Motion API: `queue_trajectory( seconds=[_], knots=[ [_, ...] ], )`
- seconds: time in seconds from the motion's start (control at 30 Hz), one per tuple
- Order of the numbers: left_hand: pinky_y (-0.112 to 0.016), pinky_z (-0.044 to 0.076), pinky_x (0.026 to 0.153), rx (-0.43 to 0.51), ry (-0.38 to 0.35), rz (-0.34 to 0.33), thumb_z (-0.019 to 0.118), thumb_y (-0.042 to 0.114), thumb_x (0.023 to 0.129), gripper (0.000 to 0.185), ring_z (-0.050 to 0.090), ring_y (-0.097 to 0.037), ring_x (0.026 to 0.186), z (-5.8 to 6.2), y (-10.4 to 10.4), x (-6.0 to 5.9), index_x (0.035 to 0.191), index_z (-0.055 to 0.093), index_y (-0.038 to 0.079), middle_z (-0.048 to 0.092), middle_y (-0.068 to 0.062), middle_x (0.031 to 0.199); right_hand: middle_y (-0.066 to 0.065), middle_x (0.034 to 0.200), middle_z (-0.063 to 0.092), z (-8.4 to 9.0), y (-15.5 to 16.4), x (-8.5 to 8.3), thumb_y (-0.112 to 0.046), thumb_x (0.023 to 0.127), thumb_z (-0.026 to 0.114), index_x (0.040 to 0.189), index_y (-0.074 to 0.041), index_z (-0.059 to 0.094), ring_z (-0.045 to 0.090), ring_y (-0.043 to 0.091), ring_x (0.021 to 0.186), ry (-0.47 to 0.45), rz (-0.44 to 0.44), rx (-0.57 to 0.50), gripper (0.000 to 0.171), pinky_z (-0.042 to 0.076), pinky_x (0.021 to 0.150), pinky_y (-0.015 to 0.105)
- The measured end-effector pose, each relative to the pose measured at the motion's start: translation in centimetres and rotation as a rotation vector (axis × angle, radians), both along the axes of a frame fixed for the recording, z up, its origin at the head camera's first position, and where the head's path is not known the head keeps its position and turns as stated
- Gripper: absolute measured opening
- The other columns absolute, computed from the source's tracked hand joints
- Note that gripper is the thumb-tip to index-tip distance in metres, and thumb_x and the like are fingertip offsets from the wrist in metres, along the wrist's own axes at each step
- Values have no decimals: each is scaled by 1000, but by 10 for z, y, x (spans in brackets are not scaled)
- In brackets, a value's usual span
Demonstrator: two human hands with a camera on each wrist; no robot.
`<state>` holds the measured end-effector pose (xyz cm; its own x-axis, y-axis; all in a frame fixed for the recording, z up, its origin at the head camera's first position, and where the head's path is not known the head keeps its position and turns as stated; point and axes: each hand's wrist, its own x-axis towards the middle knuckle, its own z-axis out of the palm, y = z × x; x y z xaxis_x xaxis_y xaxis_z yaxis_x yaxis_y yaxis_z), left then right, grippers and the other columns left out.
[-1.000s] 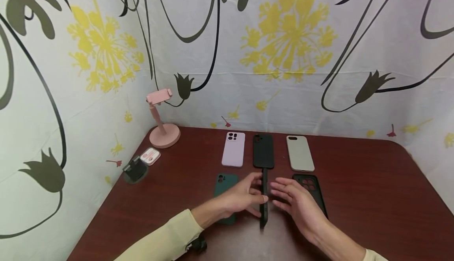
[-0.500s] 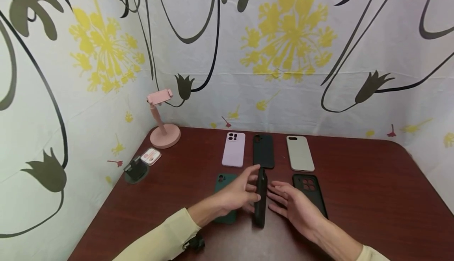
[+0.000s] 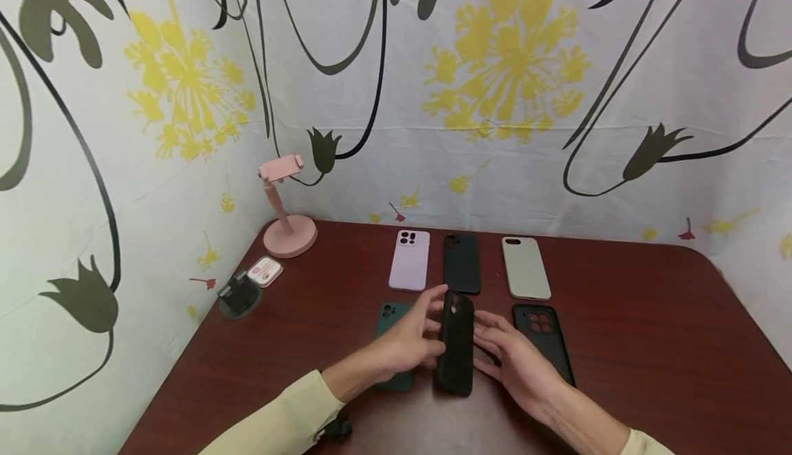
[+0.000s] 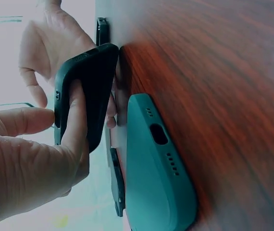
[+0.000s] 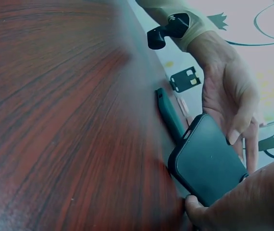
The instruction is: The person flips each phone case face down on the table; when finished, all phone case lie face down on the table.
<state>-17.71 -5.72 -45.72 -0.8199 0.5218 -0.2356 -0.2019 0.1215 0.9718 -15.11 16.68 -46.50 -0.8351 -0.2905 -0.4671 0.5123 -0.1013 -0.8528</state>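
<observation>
A black phone case (image 3: pixel 456 342) is propped up off the dark red table (image 3: pixel 650 345) between my two hands, its broad back turned up toward me. My left hand (image 3: pixel 411 341) grips it from the left, one finger lying along its back (image 4: pixel 91 91) and the thumb at its edge. My right hand (image 3: pixel 516 359) touches its right side with nearly straight fingers. The right thumb meets the case's lower corner (image 5: pixel 209 166). A teal case (image 3: pixel 388 319) lies flat partly under my left hand.
A black case (image 3: pixel 544 338) lies right of my right hand. Behind are a lilac case (image 3: pixel 409 260), another black case (image 3: pixel 460 264) and a grey-green case (image 3: pixel 525 268). A pink stand (image 3: pixel 286 201), a small pink item (image 3: pixel 265 271) and a black holder (image 3: pixel 238 295) sit at the left corner.
The black case stood on its thin edge between my hands. It has since turned so that its broad back faces up, and both hands have closed in on it.
</observation>
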Motion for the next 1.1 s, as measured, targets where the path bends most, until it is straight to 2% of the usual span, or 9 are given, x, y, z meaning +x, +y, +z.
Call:
queue_trajectory(
  seconds=[0.23, 0.37, 0.53, 0.77, 0.93, 1.1],
  knots=[
    [-41, 66, 78, -23, 27, 8, 61, -8, 99, 87, 62, -26, 126, 0, -3, 2, 163, 27, 40, 36, -6, 164, 19, 167, 34, -5, -2, 2, -22, 110, 56, 166, -19, 21, 42, 36, 152, 32, -33, 80, 67, 46, 120, 53],
    [-41, 66, 77, -41, 34, 17, 61, -9, 98, 88, 63, -25, 125, 1, -3, 2, 163, 27, 40, 36, -7, 165, 20, 161, 35, -7, -2, 2, -13, 106, 60, 165, -20, 23, 52, 34, 140, 68, -52, 132, 70, 50, 114, 50],
    [-41, 65, 79, -80, 44, 19, 61, -9, 97, 89, 61, -25, 125, 0, -4, 0, 164, 26, 38, 35, -8, 165, 19, 153, 41, -9, -1, 2, -4, 101, 61, 162, -21, 28, 62, 26, 122, 99, -87, 180, 71, 55, 104, 40],
    [-45, 66, 81, -91, 42, -4, 60, -11, 97, 89, 64, -23, 116, -5, -6, -4, 167, 22, 31, 33, -11, 165, 18, 146, 45, -12, -3, 1, -1, 99, 63, 160, -21, 31, 64, 23, 112, 137, -122, 221, 72, 55, 92, 33],
    [-42, 66, 81, -135, 89, -30, 62, -11, 97, 90, 64, -25, 115, -10, -6, -8, 168, 22, 29, 37, -13, 163, 16, 144, 46, -13, -3, 1, 0, 97, 64, 159, -23, 32, 61, 22, 111, 153, -141, 258, 73, 55, 88, 32],
    [-39, 67, 75, -209, 147, -69, 65, -8, 98, 90, 65, -20, 109, -10, -3, -11, 167, 23, 31, 41, -13, 157, 15, 142, 47, -15, -2, -1, 0, 98, 65, 160, -23, 32, 60, 20, 108, 168, -150, 297, 74, 54, 84, 33]
  ],
)
